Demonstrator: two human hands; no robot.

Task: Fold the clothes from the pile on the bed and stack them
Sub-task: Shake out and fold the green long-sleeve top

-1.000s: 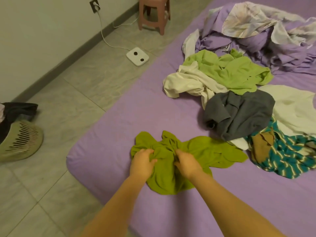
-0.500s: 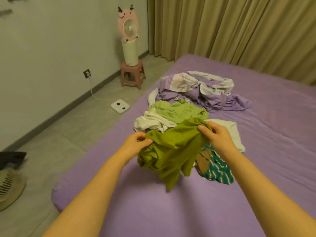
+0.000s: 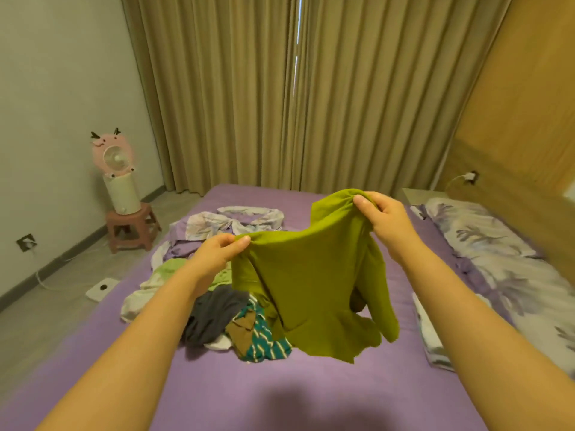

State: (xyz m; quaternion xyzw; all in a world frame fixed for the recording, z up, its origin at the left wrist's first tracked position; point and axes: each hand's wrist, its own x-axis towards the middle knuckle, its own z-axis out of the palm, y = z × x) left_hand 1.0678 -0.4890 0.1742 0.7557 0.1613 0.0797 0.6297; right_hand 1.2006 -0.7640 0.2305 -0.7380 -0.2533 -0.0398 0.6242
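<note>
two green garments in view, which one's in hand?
The darker olive-green top, pinched by left hand and right hand; the lighter lime garment lies in the pile.

Both forearms were bare up to the frame's lower edge, with no sleeve showing. The left hand [image 3: 217,253] and right hand [image 3: 384,219] wore nothing.

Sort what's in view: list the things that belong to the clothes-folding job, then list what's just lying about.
Part of the job:
olive green top, held up by left hand and right hand
pile of clothes
bed

Just lying about:
pink fan on stool
curtains
pillow
white scale
</note>
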